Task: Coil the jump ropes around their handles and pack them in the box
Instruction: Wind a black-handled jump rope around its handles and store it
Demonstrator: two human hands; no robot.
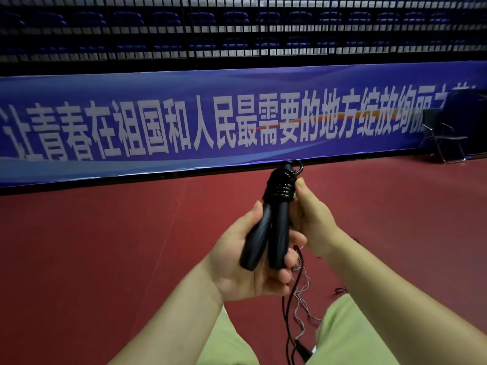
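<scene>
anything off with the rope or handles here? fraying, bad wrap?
Yes. Thin pale strands trail loose beside the black cord hanging below the left hand; looks like fraying or stray thread. The two handles splay apart at the bottom, bound only near the top by the coils.

Blue banner [237, 122]: "让青春在祖国和人民最需要的地方绽放"

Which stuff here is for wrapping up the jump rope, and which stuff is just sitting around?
For the job:
- two black handles, held in the left hand
- black rope coiled round their tops, the rest hanging down
- right hand, up by the coils

Just sitting around:
- folding chair
- blue banner
- red floor

No box is in view.
</scene>
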